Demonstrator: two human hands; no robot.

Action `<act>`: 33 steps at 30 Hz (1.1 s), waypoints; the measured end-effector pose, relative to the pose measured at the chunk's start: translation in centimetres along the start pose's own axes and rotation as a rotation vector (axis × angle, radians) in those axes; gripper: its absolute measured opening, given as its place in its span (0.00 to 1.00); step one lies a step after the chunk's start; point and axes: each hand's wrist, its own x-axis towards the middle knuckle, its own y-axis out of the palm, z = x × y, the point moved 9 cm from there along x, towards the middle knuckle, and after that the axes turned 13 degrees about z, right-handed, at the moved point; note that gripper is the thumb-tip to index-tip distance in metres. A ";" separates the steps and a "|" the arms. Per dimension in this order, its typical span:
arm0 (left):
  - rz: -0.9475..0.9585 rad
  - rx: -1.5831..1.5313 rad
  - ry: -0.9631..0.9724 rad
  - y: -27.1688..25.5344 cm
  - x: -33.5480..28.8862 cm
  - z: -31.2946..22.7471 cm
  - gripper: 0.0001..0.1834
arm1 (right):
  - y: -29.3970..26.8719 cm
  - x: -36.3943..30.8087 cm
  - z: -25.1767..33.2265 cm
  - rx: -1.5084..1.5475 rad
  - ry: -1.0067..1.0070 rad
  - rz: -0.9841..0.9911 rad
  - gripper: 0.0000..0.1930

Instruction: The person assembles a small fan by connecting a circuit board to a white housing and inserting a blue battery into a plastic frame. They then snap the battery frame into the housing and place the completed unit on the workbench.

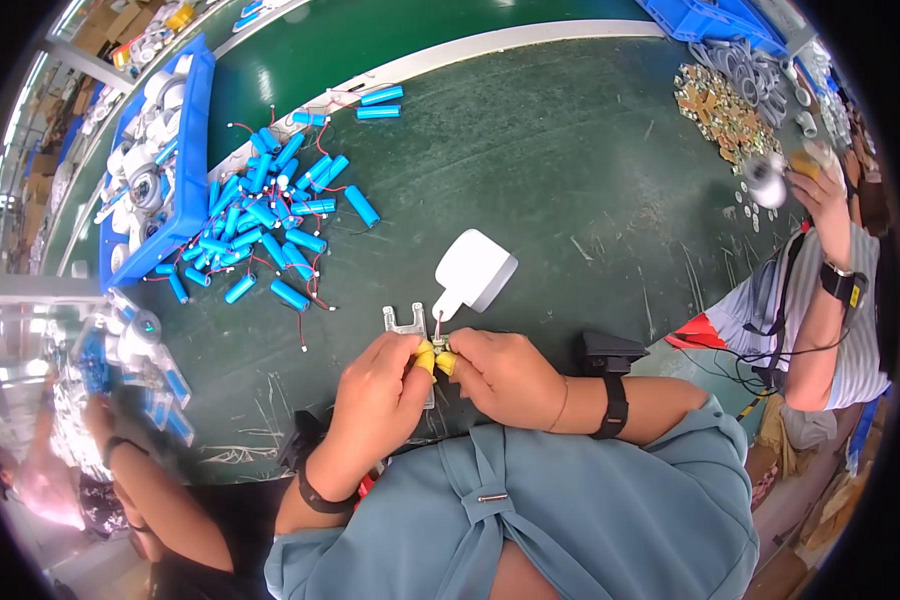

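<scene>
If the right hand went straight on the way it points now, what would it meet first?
Most likely the left hand: the right hand points leftward at the left's yellow-covered fingertips, very close by, though depth is unclear.

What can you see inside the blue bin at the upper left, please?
The blue bin holds a heap of white parts, some with grey rings. The upper pieces cover the bin's floor and whatever lies lower down, so those cannot be seen.
</scene>
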 end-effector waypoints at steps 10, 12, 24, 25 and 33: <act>-0.143 -0.111 -0.101 0.9 -0.9 0.6 0.09 | -0.4 0.0 1.2 -0.231 -0.094 -0.125 0.04; -0.143 -0.090 -0.085 0.9 -0.8 0.5 0.09 | -0.4 0.0 1.0 -0.235 -0.084 -0.123 0.03; -0.093 -0.182 -0.102 0.5 -0.6 1.5 0.09 | -0.5 -0.2 1.6 -0.253 -0.147 -0.148 0.06; -0.050 -0.303 -0.172 0.6 -0.6 2.6 0.09 | -0.5 -0.3 1.6 -0.230 -0.137 -0.150 0.06; -0.016 -0.472 -0.272 1.4 -0.2 3.7 0.08 | -0.7 -0.4 1.4 -0.204 -0.126 -0.175 0.08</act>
